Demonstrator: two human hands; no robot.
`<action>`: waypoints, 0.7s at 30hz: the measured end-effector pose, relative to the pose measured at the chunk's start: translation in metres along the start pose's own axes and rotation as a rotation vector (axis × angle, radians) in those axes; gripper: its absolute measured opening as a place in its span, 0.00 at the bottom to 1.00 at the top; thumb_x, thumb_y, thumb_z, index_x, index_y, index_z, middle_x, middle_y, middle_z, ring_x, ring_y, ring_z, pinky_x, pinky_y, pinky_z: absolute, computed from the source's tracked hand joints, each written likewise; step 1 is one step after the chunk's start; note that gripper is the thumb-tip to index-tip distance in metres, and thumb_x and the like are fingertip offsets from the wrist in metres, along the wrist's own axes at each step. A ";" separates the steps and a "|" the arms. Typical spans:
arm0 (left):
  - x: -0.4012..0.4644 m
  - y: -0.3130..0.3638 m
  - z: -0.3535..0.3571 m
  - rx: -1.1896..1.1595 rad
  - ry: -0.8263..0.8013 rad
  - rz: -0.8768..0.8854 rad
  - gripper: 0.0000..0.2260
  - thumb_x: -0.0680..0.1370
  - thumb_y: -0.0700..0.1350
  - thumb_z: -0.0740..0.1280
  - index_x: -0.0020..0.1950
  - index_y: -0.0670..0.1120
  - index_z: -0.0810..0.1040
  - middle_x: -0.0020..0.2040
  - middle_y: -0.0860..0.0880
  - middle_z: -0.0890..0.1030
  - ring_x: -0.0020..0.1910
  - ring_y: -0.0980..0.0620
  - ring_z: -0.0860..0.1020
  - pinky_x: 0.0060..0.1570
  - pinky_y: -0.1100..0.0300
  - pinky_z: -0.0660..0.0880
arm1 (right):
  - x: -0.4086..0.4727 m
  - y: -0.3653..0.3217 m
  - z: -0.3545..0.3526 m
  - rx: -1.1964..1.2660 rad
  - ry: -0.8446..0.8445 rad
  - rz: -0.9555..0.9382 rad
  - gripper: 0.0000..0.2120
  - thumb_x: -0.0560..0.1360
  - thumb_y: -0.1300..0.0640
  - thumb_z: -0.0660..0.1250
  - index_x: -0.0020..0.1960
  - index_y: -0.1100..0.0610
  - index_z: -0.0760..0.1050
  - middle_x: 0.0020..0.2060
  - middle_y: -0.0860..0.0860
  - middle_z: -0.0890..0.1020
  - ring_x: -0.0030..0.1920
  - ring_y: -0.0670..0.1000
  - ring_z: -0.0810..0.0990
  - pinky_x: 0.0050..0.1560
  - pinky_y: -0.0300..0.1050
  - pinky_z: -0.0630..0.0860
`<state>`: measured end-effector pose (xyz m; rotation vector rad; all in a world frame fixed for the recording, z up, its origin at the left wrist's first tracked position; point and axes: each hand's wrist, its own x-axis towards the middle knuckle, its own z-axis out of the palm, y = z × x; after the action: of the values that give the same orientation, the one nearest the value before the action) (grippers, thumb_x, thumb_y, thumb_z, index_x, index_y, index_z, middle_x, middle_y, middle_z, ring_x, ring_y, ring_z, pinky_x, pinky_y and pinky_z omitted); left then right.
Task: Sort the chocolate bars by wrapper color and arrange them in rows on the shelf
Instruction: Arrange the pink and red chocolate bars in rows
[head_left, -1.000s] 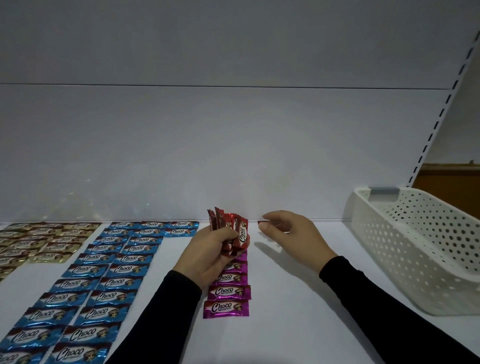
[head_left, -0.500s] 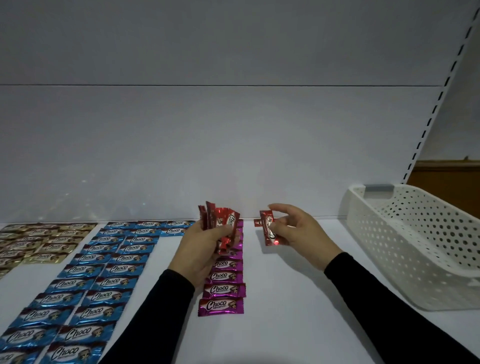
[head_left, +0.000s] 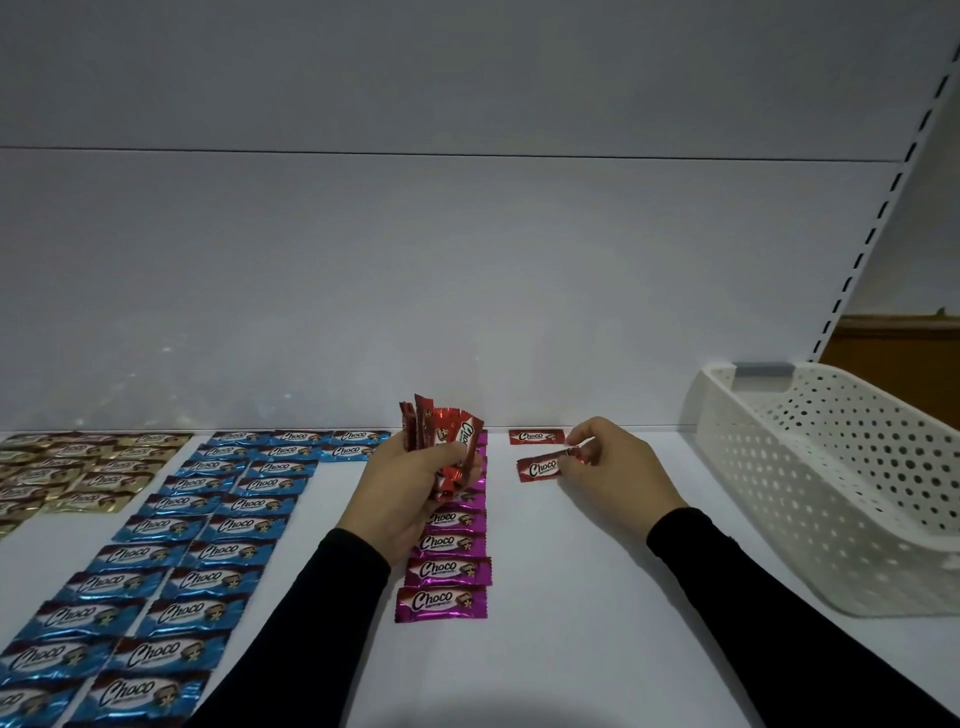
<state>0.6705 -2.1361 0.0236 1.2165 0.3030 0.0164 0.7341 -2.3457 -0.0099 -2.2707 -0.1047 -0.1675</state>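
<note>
My left hand (head_left: 410, 483) grips a bunch of red-wrapped chocolate bars (head_left: 445, 439), fanned upright above the shelf. My right hand (head_left: 613, 467) pinches the right end of one red bar (head_left: 540, 466), which lies slightly tilted on or just above the white shelf (head_left: 571, 597). Another red bar (head_left: 536, 436) lies flat just behind it near the back wall. A column of magenta bars (head_left: 447, 571) runs toward me under my left hand. Blue bars (head_left: 197, 545) lie in rows at the left, gold bars (head_left: 67, 473) at the far left.
A white perforated plastic basket (head_left: 841, 493) stands on the shelf at the right; its inside is not visible. The shelf's back wall rises right behind the rows. A slotted upright (head_left: 878, 218) runs up at the right edge.
My right hand took a red bar from the bunch, moved it right and brought it down to the shelf in front of the red bar lying at the back. The left hand stayed in place.
</note>
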 end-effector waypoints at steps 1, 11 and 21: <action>0.000 0.000 0.000 -0.001 -0.001 -0.002 0.05 0.78 0.33 0.68 0.52 0.41 0.78 0.42 0.41 0.87 0.41 0.45 0.85 0.38 0.55 0.82 | 0.001 0.002 0.000 -0.066 -0.001 -0.009 0.05 0.74 0.54 0.69 0.48 0.50 0.75 0.40 0.46 0.80 0.42 0.46 0.77 0.40 0.36 0.69; 0.004 -0.002 -0.002 0.009 0.000 -0.012 0.06 0.78 0.33 0.68 0.53 0.40 0.78 0.45 0.40 0.86 0.43 0.44 0.85 0.41 0.54 0.82 | 0.005 0.003 -0.003 -0.197 -0.125 -0.232 0.03 0.74 0.53 0.71 0.46 0.50 0.84 0.43 0.45 0.80 0.48 0.44 0.76 0.52 0.37 0.70; 0.007 -0.003 -0.002 0.010 -0.001 -0.020 0.06 0.78 0.33 0.68 0.54 0.40 0.78 0.44 0.40 0.86 0.43 0.44 0.85 0.44 0.52 0.83 | 0.027 0.009 0.005 -0.170 -0.085 -0.209 0.04 0.73 0.52 0.72 0.48 0.49 0.84 0.45 0.47 0.80 0.48 0.46 0.78 0.49 0.37 0.70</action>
<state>0.6768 -2.1342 0.0189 1.2234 0.3149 -0.0032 0.7625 -2.3471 -0.0157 -2.4337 -0.3870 -0.1956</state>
